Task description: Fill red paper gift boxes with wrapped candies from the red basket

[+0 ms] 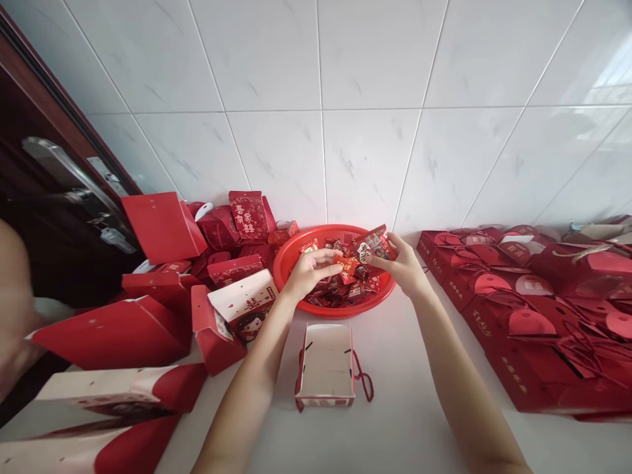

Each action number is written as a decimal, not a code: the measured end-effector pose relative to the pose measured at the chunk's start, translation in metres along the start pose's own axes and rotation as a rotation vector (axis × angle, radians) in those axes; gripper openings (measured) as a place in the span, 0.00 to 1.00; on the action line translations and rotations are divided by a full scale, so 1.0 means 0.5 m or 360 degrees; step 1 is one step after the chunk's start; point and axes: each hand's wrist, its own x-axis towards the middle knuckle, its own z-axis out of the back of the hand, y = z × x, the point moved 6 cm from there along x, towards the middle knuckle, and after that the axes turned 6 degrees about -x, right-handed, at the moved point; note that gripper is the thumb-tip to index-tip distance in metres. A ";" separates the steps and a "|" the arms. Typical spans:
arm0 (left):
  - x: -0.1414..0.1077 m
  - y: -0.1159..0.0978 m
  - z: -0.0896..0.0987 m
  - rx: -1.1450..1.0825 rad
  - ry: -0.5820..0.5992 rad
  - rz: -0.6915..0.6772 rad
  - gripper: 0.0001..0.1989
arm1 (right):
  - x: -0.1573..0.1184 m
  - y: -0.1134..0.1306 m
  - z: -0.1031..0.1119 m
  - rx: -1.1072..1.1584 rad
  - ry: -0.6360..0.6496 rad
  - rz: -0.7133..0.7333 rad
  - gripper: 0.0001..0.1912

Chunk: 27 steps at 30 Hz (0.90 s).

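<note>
Over a red plastic basket [284,260] of wrapped candies, both my hands are at work. My left hand [316,270] has its thumb and fingers closed on a small red-and-yellow candy packet [347,268]. In my right hand [402,266] is a larger red snack packet [372,245] with white-and-black lettering, pinched between thumb and fingers. More candies [355,293] lie below in the basket. Nearer to me stands a small open gift box [326,368], its pale inside facing up, with a dark red cord [365,378] at its right side.
Several open red boxes [113,332] crowd the left side of the white table [395,408]. Rows of closed red boxes with cords [518,329] fill the right. A tiled wall [370,158] rises behind. At far left are a dark door [49,164] and another person's arm [14,309].
</note>
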 end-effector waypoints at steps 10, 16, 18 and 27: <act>-0.004 -0.030 -0.030 0.0152 -0.0047 -0.0219 0.18 | -0.010 0.005 -0.033 0.0030 0.0159 0.0021 0.22; -0.015 -0.051 -0.022 0.0179 -0.0091 -0.0252 0.19 | -0.018 0.011 -0.049 0.0240 0.0368 -0.0081 0.27; -0.019 -0.057 -0.020 0.0167 -0.0118 -0.0245 0.20 | -0.020 0.014 -0.053 0.0284 0.0409 -0.0076 0.28; -0.026 -0.066 -0.028 0.0086 -0.0046 -0.0116 0.24 | -0.020 0.014 -0.053 0.0241 0.0328 -0.0044 0.26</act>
